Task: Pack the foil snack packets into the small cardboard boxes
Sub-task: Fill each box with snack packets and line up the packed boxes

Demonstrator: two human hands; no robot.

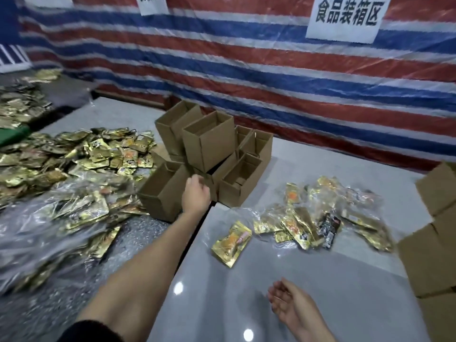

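Several small open cardboard boxes (209, 144) are heaped at the back middle of the grey table (320, 280). My left hand (196, 195) reaches to the nearest one, the front-left box (160, 193), and its curled fingers and thumb pinch the far corner of that box's right wall. My right hand (288, 304) hovers low over the table near the front, palm turned up, fingers relaxed and holding nothing. A single gold foil packet (232, 243) lies between my hands. A loose pile of foil packets (320, 218) in clear plastic lies to its right.
A large heap of gold foil packets (74, 156) and a clear plastic bag (49, 218) with more of them cover the left side. Bigger cardboard cartons (434, 243) stand at the right edge. A striped tarp wall (271, 70) closes off the back.
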